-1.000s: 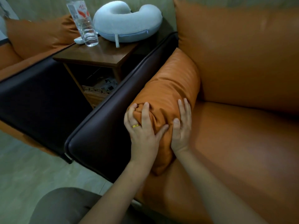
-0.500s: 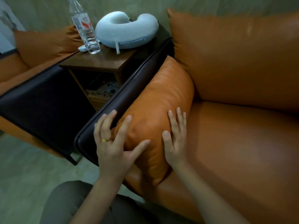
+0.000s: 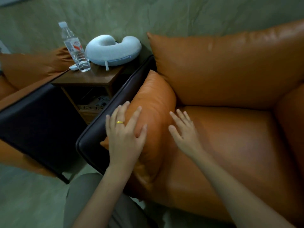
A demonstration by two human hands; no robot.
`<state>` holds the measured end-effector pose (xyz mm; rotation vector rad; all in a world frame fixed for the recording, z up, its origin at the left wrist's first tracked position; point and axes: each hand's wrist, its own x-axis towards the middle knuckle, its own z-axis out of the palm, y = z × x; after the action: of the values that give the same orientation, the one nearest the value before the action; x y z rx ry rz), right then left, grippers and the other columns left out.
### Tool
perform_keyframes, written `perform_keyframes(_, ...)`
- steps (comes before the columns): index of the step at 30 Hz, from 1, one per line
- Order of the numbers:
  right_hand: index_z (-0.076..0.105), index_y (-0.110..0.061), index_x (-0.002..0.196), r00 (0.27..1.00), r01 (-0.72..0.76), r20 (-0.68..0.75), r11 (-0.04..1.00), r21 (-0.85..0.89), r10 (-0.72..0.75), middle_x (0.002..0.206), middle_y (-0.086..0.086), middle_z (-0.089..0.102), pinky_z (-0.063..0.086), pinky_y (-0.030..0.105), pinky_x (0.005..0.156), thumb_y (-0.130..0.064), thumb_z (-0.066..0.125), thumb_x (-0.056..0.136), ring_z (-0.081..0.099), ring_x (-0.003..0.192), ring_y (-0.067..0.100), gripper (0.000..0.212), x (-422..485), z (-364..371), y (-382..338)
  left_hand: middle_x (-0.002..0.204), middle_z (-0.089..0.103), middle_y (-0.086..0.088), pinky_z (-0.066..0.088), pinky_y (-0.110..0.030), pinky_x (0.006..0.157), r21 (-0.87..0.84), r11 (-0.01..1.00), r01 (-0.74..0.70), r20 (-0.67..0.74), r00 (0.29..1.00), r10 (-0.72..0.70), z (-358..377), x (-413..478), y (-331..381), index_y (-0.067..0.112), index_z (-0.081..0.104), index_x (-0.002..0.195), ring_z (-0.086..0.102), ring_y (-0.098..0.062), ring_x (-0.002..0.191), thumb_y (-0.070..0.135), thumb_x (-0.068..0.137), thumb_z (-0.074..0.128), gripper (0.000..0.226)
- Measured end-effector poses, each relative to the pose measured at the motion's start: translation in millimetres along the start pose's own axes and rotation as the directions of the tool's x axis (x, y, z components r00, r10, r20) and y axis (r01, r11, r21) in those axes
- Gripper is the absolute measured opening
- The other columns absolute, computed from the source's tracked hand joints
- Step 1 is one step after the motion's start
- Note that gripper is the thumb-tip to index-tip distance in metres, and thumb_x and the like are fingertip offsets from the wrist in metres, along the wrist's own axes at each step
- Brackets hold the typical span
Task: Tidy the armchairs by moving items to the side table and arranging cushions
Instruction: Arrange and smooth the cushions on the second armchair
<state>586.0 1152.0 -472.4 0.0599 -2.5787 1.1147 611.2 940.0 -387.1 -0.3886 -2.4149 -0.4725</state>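
Observation:
An orange leather cushion (image 3: 153, 102) stands on edge along the dark left armrest (image 3: 105, 119) of the orange armchair (image 3: 238, 145). My left hand (image 3: 125, 137), wearing a gold ring, lies with spread straight fingers on the cushion's near end and the armrest edge. My right hand (image 3: 184, 134) hovers open just right of the cushion, over the seat; whether it touches the cushion I cannot tell. On the brown side table (image 3: 92, 78) stand a clear water bottle (image 3: 74, 46), a light blue neck pillow (image 3: 113, 50) and a small white object (image 3: 73, 67).
A large orange back cushion (image 3: 222, 66) fills the chair's back. A second orange armchair (image 3: 24, 74) with a dark side panel (image 3: 37, 119) stands left of the table. The table's lower shelf (image 3: 93, 104) holds papers. Grey-green floor (image 3: 32, 195) lies below; my knee (image 3: 85, 195) is near.
My left hand has let go of its bunched grip on the cushion's end and flattened out. The right hand has slid off the cushion to the right, and the cushion now sits smooth.

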Motion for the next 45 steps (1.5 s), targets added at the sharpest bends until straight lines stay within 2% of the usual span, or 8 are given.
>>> perform_keyframes(4, 0.037, -0.042, 0.151, 0.98, -0.101, -0.185, 0.987, -0.126, 0.076, 0.167, -0.009, 0.015, 0.021, 0.055, 0.121, -0.041, 0.052, 0.099, 0.005, 0.155, 0.017, 0.055, -16.5, -87.4, 27.0, 0.155, 0.04, 0.002, 0.025, -0.028, 0.118, -0.412, 0.911, -0.01, 0.246, 0.962, 0.121, 17.7, 21.4, 72.1, 0.031, 0.036, 0.154, 0.03, -0.015, 0.145, 0.037, 0.096, 0.063, 0.064)
perform_keyframes(7, 0.038, -0.037, 0.152, 0.937, -0.221, -0.314, 0.956, -0.195, 0.152, 0.168, -0.005, 0.012, 0.02, 0.052, 0.122, -0.034, 0.056, 0.099, 0.003, 0.156, 0.021, 0.056, -38.5, -158.6, 43.8, 0.159, 0.037, 0.006, 0.028, -0.033, 0.12, -0.49, 0.857, -0.163, 0.348, 0.864, 0.363, 47.0, 30.9, 130.8, 0.035, 0.028, 0.157, 0.022, -0.012, 0.151, 0.043, 0.098, 0.056, 0.066)
perform_keyframes(14, 0.033, -0.034, 0.154, 0.829, -0.474, -0.491, 0.801, -0.366, 0.267, 0.165, 0.001, 0.026, 0.014, 0.055, 0.123, -0.035, 0.054, 0.096, 0.013, 0.154, 0.027, 0.062, -92.3, -295.6, 78.6, 0.161, 0.034, 0.008, 0.026, -0.035, 0.121, -0.646, 0.721, -0.25, 0.423, 0.67, 0.611, 121.8, 40.9, 279.2, 0.032, 0.029, 0.157, 0.017, -0.01, 0.153, 0.043, 0.102, 0.048, 0.058)
perform_keyframes(18, 0.026, -0.034, 0.157, 0.788, -0.609, -0.428, 0.661, -0.438, 0.442, 0.163, -0.002, 0.03, 0.006, 0.055, 0.123, -0.041, 0.049, 0.097, 0.016, 0.153, 0.031, 0.065, -102.5, -349.0, 103.9, 0.163, 0.031, 0.006, 0.024, -0.037, 0.122, -0.721, 0.674, -0.158, 0.464, 0.613, 0.64, 157.3, 57.7, 354.1, 0.027, 0.03, 0.157, 0.018, -0.015, 0.153, 0.041, 0.105, 0.045, 0.056)
perform_keyframes(23, 0.015, -0.039, 0.159, 0.746, -0.655, -0.242, 0.62, -0.432, 0.62, 0.168, -0.006, 0.013, 0.018, 0.052, 0.122, -0.054, 0.046, 0.097, 0.008, 0.155, 0.029, 0.071, -99.9, -376.5, 134.3, 0.163, 0.03, -0.002, 0.02, -0.036, 0.123, -0.763, 0.646, -0.005, 0.512, 0.605, 0.61, 202.9, 91.6, 422.3, 0.024, 0.034, 0.156, 0.024, -0.02, 0.151, 0.035, 0.107, 0.039, 0.05)
perform_keyframes(34, 0.015, -0.05, 0.156, 0.81, -0.585, -0.145, 0.764, -0.273, 0.569, 0.167, -0.019, 0.002, 0.02, 0.056, 0.12, -0.068, 0.052, 0.087, 0.001, 0.155, 0.012, 0.08, -65.0, -399.0, 201.1, 0.168, 0.015, 0.005, 0.008, -0.055, 0.124, -0.742, 0.659, -0.119, 0.518, 0.523, 0.677, 318.7, 162.0, 506.6, 0.043, 0.044, 0.147, 0.004, -0.024, 0.155, 0.055, 0.1, 0.043, 0.049)
perform_keyframes(39, 0.017, -0.05, 0.156, 0.818, -0.574, -0.146, 0.779, -0.253, 0.556, 0.167, -0.02, 0.002, 0.018, 0.053, 0.122, -0.063, 0.054, 0.091, 0.001, 0.154, 0.009, 0.076, -67.3, -397.4, 213.2, 0.167, 0.018, 0.004, 0.016, -0.047, 0.124, -0.71, 0.695, -0.113, 0.569, 0.489, 0.661, 341.1, 176.5, 517.9, 0.041, 0.047, 0.146, 0.018, -0.025, 0.153, 0.057, 0.094, 0.045, 0.055)
perform_keyframes(45, 0.002, -0.051, 0.156, 0.787, -0.6, -0.096, 0.719, -0.35, 0.61, 0.166, -0.021, -0.004, 0.018, 0.049, 0.123, -0.065, 0.036, 0.097, -0.002, 0.154, 0.008, 0.07, -91.0, -393.2, 185.8, 0.168, 0.013, 0.0, 0.013, -0.038, 0.122, -0.63, 0.772, -0.08, 0.666, 0.455, 0.591, 330.0, 175.4, 499.7, 0.034, 0.021, 0.159, 0.015, -0.023, 0.154, 0.048, 0.104, 0.031, 0.058)
